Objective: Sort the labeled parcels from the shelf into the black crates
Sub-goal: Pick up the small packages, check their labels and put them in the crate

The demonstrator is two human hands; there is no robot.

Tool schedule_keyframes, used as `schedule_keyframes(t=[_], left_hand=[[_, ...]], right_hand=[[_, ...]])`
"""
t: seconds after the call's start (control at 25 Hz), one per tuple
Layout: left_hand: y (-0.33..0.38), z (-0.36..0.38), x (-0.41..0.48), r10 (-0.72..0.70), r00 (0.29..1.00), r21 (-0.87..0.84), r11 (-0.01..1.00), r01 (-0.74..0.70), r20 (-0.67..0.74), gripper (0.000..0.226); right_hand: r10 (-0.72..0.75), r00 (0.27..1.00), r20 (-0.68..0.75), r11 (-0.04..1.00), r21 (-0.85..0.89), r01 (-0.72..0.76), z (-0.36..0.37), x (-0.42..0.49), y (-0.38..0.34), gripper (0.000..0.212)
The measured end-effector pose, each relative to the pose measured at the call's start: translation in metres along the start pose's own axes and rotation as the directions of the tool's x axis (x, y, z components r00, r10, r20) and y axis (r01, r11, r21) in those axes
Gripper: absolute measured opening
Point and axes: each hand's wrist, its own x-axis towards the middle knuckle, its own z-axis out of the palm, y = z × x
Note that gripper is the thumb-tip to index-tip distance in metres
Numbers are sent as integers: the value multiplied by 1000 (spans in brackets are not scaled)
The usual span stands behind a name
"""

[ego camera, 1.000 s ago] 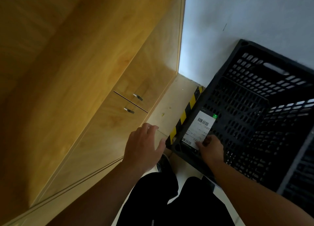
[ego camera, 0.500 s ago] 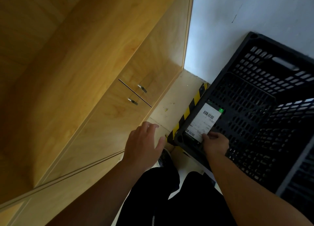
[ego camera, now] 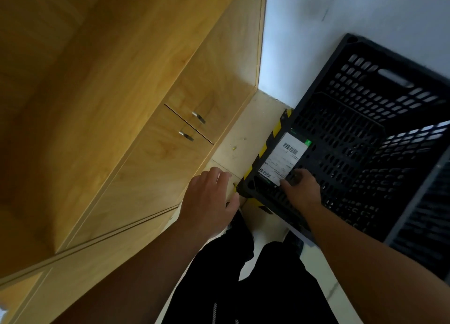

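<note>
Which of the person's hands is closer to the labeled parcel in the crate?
Right. The right hand grips the labeled parcel inside the black crate; the left hand is outside it, by the cabinet.

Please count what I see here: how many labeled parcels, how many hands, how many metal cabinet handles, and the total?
Labeled parcel: 1
Hands: 2, the left hand and the right hand
Metal cabinet handles: 2
Total: 5

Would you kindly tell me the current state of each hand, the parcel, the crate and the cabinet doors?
Parcel: label up, inside the black crate.
Right hand: gripping the parcel's near end.
Left hand: open, holding nothing.
Cabinet doors: closed.
</note>
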Motion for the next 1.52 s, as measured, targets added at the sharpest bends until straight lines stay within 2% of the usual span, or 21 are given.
schedule_keyframes(t=[0.2, 0.4, 0.56, 0.72, 0.88, 1.12, 1.36, 1.52], left_hand=[[39, -47, -17, 77, 997, 47, 996, -77, 6, 47], [99, -96, -48, 162, 986, 89, 984, -157, -44, 49], [155, -121, -68, 257, 958, 71, 966, -250, -126, 49], [214, -131, -72, 446, 887, 127, 893, -432, -117, 56], [265, -125, -85, 618, 784, 142, 782, -606, -58, 60], [329, -93, -136, 832, 554, 150, 544, -826, 34, 60], [393, -63, -205, 927, 353, 146, 335, -931, 124, 58], [435, -44, -243, 952, 272, 166, 248, -954, 139, 58]], right_hand=[[-121, 989, 89, 978, -159, 134, -66, -64, -11, 66], [-362, 926, 107, 854, -359, 375, -158, -142, -16, 67], [-490, 872, 9, 776, -451, 440, -222, -201, -2, 67], [-511, 848, -138, 805, -421, 417, -264, -248, 25, 66], [-434, 837, -335, 888, -316, 334, -288, -298, 64, 61], [-188, 785, -591, 979, -179, 99, -292, -380, 141, 62], [32, 700, -714, 999, 5, -41, -294, -452, 220, 58], [126, 646, -753, 992, 106, -70, -303, -484, 274, 58]])
